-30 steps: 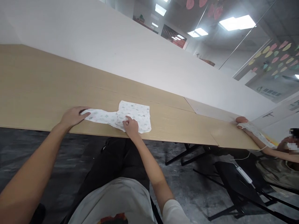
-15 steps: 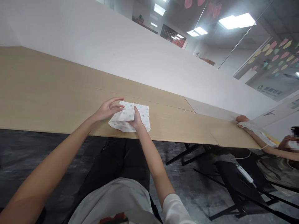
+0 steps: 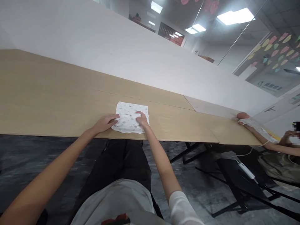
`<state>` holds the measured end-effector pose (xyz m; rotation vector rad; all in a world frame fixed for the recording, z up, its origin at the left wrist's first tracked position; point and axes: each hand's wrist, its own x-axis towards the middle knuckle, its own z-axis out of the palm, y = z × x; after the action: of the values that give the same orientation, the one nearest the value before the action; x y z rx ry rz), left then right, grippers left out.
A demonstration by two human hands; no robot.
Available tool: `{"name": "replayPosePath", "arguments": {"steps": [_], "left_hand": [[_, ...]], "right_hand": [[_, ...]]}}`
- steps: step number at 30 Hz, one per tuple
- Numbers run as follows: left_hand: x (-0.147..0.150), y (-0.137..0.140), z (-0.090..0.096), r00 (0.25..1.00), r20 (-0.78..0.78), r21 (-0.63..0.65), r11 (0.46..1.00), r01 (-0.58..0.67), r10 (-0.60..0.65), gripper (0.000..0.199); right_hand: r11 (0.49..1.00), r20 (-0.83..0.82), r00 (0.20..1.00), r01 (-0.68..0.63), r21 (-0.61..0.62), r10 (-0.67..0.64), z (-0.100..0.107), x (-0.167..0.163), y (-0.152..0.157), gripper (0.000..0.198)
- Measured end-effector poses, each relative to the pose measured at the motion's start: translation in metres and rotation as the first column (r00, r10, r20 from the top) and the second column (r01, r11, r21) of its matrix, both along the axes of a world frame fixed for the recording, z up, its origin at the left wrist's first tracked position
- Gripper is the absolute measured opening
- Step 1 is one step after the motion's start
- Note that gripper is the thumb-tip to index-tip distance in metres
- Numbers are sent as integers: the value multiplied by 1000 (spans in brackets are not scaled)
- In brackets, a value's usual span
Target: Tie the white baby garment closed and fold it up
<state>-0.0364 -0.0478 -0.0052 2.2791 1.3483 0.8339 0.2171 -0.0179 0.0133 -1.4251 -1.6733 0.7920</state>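
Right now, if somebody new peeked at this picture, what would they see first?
Most likely the small white printed cloth, folded into a neat square near the front edge of the long wooden table. The left hand rests flat on the cloth's left edge and the right hand presses its right side. Far off at the right end of the table, another person's hand lies on a white cloth too.

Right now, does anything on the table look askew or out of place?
Nothing stands out. The folded cloth lies flat near the table edge, left hand and right hand resting on it; only its near edge looks slightly uneven.
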Motion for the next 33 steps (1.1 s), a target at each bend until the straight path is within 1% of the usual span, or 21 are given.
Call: {"name": "replayPosePath", "arguments": {"steps": [2, 4, 8, 12, 19, 24, 28, 33], "left_hand": [[1, 0, 0, 998, -68, 8, 1000, 4, -3, 96], [1, 0, -1, 995, -99, 11, 1000, -5, 6, 97], [0, 1, -2, 994, -100, 6, 999, -39, 39, 98], [1, 1, -1, 996, -63, -9, 998, -57, 56, 96], [-2, 2, -3, 998, 10, -48, 997, -58, 58, 91], [-3, 3, -5, 997, 7, -81, 994, -73, 73, 87], [-3, 3, -3, 999, -5, -71, 996, -53, 53, 88], [-3, 3, -3, 999, -33, -20, 1000, -21, 20, 77]], "right_hand": [[998, 121, 992, 51, -30, -47, 2, 1, -1, 51], [995, 237, 968, 91, -43, -78, 3, 2, -4, 43], [994, 382, 918, 100, 32, -105, 2, 6, -10, 31], [995, 426, 900, 62, 82, -91, -2, 9, -12, 32], [989, 416, 903, 54, 134, -106, -7, 9, -9, 36], [991, 437, 894, 48, 127, -100, -6, 9, -9, 37], [995, 528, 845, 45, 88, -85, -3, 6, -16, 35], [996, 638, 766, 40, 78, -81, 0, 2, -25, 36]]}}
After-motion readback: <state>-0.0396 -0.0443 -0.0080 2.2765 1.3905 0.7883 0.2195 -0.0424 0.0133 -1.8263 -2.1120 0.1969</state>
